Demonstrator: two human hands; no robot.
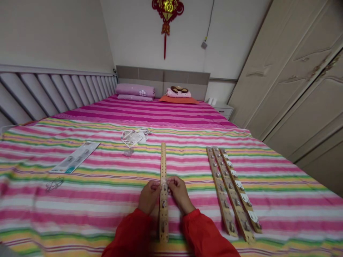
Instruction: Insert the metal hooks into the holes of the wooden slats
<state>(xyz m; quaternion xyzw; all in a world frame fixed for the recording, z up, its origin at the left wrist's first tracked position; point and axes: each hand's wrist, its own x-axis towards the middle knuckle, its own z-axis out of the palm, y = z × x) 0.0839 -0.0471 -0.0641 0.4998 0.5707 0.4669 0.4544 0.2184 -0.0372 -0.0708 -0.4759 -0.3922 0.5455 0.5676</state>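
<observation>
On the bed (102, 194), three strips (233, 194) lie right of another strip (163, 194).

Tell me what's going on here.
Someone in red sleeves has the left hand and right hand at a narrow holed strip, handling what looks like clear plastic. Metal pieces sit along its near part; holes line the far part. Three more strips bearing metal pieces lie to the right; clear packets lie farther back, left.

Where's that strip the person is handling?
In the head view, the strip lies low centre on the multicoloured sheet, between left hand and right hand, left of three similar strips.
</observation>
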